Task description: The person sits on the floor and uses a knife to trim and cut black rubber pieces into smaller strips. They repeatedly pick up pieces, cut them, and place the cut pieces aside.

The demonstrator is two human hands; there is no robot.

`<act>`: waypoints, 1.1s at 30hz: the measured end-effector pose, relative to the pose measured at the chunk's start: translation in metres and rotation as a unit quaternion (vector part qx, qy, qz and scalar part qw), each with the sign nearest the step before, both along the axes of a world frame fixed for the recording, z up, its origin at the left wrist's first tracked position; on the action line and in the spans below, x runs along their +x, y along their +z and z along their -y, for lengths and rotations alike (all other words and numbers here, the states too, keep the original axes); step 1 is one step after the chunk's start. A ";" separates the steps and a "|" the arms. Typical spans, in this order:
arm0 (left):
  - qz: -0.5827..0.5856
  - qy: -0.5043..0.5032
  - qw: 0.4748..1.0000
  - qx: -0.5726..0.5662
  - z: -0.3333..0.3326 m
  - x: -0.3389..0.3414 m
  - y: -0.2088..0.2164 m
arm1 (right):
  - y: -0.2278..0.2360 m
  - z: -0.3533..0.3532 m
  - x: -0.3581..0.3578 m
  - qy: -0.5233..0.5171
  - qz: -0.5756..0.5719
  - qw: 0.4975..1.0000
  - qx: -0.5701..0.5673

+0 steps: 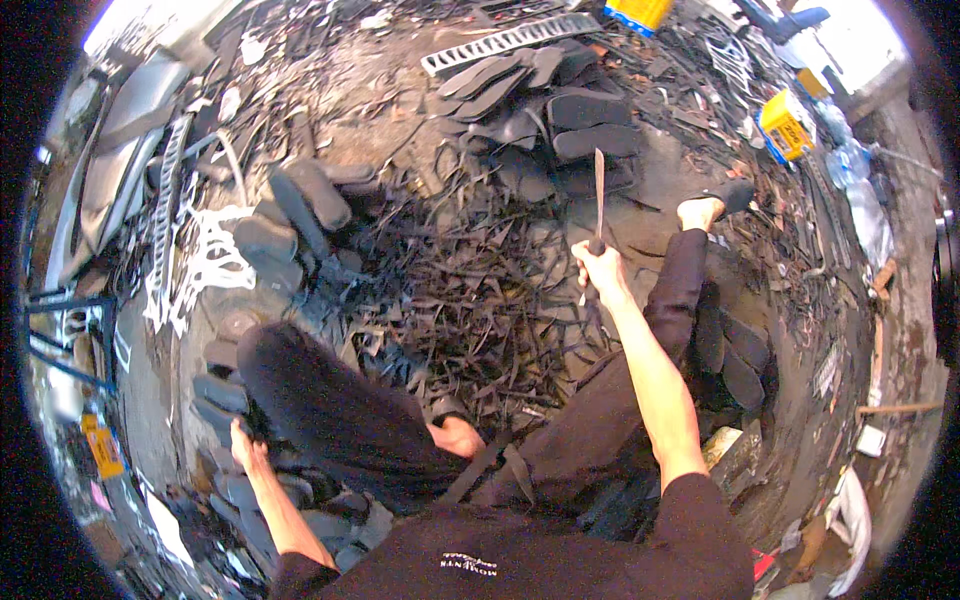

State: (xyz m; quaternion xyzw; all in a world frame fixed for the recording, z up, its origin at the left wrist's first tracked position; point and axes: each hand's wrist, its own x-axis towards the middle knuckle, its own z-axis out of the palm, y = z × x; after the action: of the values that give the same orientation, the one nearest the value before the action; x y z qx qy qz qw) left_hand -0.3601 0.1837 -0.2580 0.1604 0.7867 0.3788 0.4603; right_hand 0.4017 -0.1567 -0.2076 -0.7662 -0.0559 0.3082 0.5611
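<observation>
My right hand (603,270) is closed around the dark handle of a long knife (600,195), its narrow blade pointing up and away from me above my right leg. Low on the left, beside my bent left knee, my left hand (247,447) grips the near end of a dark shoe sole (217,418); its fingers are partly hidden. Another grey-black sole (222,392) lies right against that one. Between my legs spreads a heap of dark, curled offcut strips (470,290).
Piles of soles lie ahead (590,125), at the left (310,195) and beside my right thigh (735,350). White perforated sheet scrap (215,255) is at the left. A yellow box (785,125) stands at the right. A blue metal frame (70,340) is at the far left.
</observation>
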 end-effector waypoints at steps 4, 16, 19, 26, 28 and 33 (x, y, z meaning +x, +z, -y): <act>-0.172 -0.049 0.971 0.158 0.044 0.074 0.060 | -0.049 -0.052 0.094 -0.131 0.003 0.988 0.081; -0.340 -0.251 0.822 0.383 0.084 0.245 0.184 | -0.082 -0.212 0.223 -0.433 -0.078 0.896 -0.065; -0.316 -0.242 0.839 0.371 0.090 0.253 0.189 | -0.086 -0.215 0.229 -0.454 -0.032 0.887 -0.079; -0.303 -0.268 0.812 0.421 0.072 0.248 0.173 | -0.105 -0.155 0.237 -0.460 -0.005 0.888 0.020; -0.320 -0.251 0.811 0.421 0.073 0.233 0.178 | -0.113 -0.144 0.193 -0.367 -0.068 0.928 0.020; -0.518 -0.265 0.618 0.528 0.109 0.302 0.254 | -0.099 -0.064 0.056 -0.238 0.062 0.957 -0.156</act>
State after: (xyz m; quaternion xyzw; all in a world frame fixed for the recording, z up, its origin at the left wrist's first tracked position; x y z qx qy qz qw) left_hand -0.0579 0.0743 -0.0037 0.7472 0.4822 0.4445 -0.1078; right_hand 0.4579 -0.0923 -0.3068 -0.8528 0.1423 0.1221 0.4873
